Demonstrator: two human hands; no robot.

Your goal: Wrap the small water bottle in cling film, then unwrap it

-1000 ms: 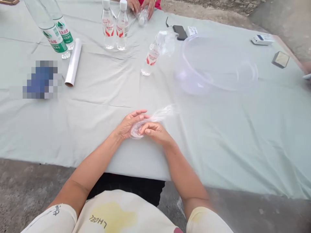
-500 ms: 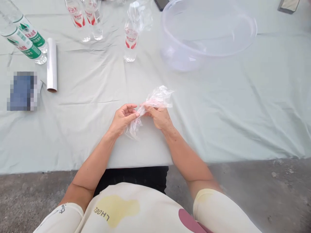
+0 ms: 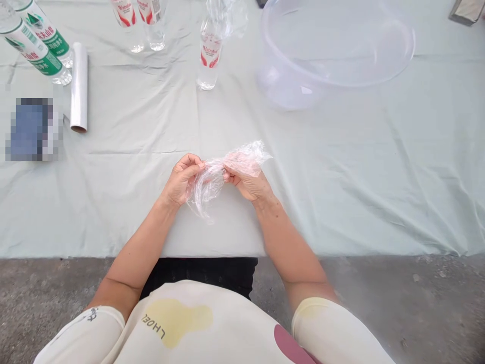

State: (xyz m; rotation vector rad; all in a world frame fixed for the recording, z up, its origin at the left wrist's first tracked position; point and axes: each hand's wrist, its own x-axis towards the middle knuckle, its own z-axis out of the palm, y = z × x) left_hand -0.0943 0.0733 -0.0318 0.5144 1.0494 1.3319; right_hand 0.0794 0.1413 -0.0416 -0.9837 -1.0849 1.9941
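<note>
Head view: a thin, glossy sheet of crumpled clear plastic film (image 3: 214,178) is gathered between the left hand (image 3: 180,179) and the right hand (image 3: 247,183), held over the near part of a creased pale green cloth (image 3: 341,202). The left fingers (image 3: 191,163) are curled in and the film is pinched against the thumb; the right fingers (image 3: 235,177) are bent over it in a similar pinch, so the film is grasped by both hands. A wrinkled fold hangs below the left hand, and a ruffled end is spread past the right hand. Whether the film touches the cloth cannot be told.

A clear, smooth plastic basin (image 3: 335,50) stands on the cloth, its rim cut off by the top of the frame. A clear water bottle (image 3: 209,63) with a red-and-white label lies topped by more wrinkled film (image 3: 226,17), so its neck is hidden. Two similar bottles (image 3: 140,25) are cut off at the top edge, and two green-labelled bottles (image 3: 38,45) are cut off at the upper left. A glossy roll of cling film (image 3: 79,87) lies beside a blue object (image 3: 32,129), which is pixelated and cannot be made out
</note>
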